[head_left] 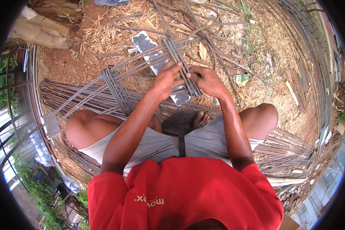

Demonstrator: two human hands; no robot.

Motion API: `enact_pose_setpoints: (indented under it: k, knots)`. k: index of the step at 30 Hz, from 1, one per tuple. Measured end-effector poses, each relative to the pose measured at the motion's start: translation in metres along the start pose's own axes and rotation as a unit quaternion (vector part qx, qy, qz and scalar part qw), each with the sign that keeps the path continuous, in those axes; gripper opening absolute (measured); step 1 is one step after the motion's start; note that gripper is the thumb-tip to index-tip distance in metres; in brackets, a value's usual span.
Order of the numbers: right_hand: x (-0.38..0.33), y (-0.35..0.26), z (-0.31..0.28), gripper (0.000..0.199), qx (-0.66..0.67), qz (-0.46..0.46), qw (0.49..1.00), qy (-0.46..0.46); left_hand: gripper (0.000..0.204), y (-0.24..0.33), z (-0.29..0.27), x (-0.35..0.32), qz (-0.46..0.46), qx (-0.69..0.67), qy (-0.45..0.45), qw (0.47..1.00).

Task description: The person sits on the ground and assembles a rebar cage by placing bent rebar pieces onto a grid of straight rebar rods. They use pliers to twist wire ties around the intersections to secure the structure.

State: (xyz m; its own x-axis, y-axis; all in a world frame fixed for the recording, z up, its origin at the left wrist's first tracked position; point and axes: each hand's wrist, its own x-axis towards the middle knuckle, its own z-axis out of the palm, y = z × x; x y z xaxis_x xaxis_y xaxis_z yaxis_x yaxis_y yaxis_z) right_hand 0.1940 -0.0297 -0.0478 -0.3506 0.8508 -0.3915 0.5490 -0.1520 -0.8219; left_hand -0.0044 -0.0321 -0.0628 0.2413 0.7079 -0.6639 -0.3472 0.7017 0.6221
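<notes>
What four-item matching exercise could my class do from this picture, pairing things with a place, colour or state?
Things:
1. Board
2. Shirt
3. Log
4. Right hand

Descriptions:
A. Curled against metal bars
B. Dark grey with white edges
C. Near the picture's upper left edge
D. Red

Pairs: 1-B, 2-D, 3-C, 4-A

the left arm (132, 126) and the right arm (234, 124) reach forward (both bare), and the left hand (166, 81) and right hand (209, 82) sit close together, fingers (175, 68) bent.
</notes>
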Motion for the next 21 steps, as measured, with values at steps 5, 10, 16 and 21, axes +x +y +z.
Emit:
enact_pose_setpoints:
  k: [5,10,16,21]
  knots:
    - [-0.003,0.006,-0.012,0.03,0.012,0.017,1.0,-0.016,0.04,0.006,0.0,-0.011,0.016,0.025,0.017,0.999]
    - [0.01,0.018,-0.004,0.023,0.174,0.104,0.979,-0.028,0.04,0.012,-0.002,-0.018,0.014,0.04,0.025,0.999]
    - [0.018,0.001,0.022,0.018,0.438,0.172,0.882,0.028,0.033,0.015,-0.003,-0.02,0.016,0.049,0.046,0.998]
    - [0.007,-0.024,0.019,0.031,0.448,0.168,0.877,0.047,0.032,0.021,-0.002,-0.029,0.035,0.057,0.043,0.997]
